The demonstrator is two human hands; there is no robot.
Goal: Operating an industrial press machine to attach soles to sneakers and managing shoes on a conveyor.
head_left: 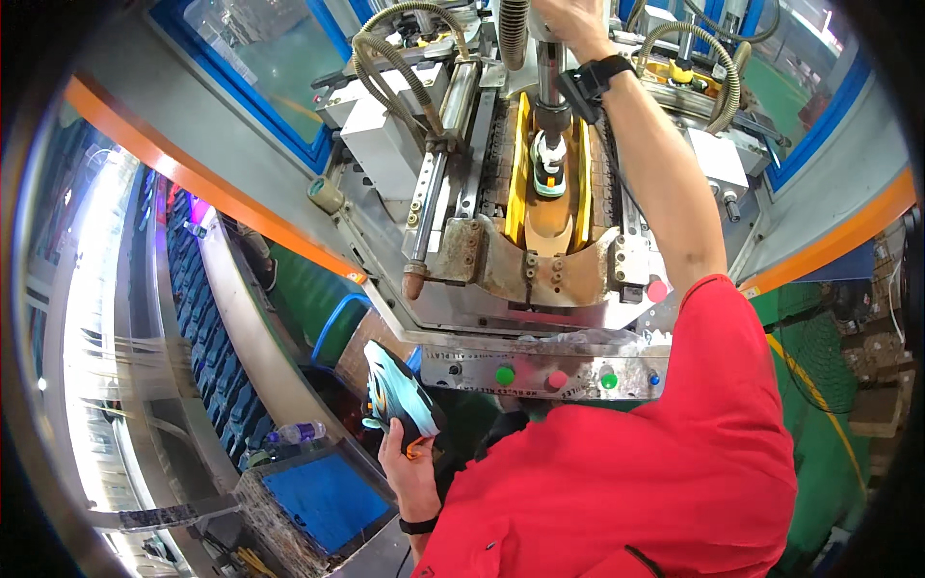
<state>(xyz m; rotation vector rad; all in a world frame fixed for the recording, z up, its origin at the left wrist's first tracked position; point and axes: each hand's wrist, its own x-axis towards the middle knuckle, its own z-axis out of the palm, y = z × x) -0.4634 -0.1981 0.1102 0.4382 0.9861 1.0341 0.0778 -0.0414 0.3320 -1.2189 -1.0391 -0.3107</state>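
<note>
We see machine (pixel 458 255) brightly, evenly lit; glare burns out long strip (pixel 75 376) at left; straight edges bend, corners black.

dark lettering (pixel 525 392) marks the metal button panel (pixel 530 372).

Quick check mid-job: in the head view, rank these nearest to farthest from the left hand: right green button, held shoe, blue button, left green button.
1. Held shoe: in the left hand.
2. Left green button: right of the hand, on the control panel.
3. Right green button: farther right.
4. Blue button: near the panel's right end.
</note>
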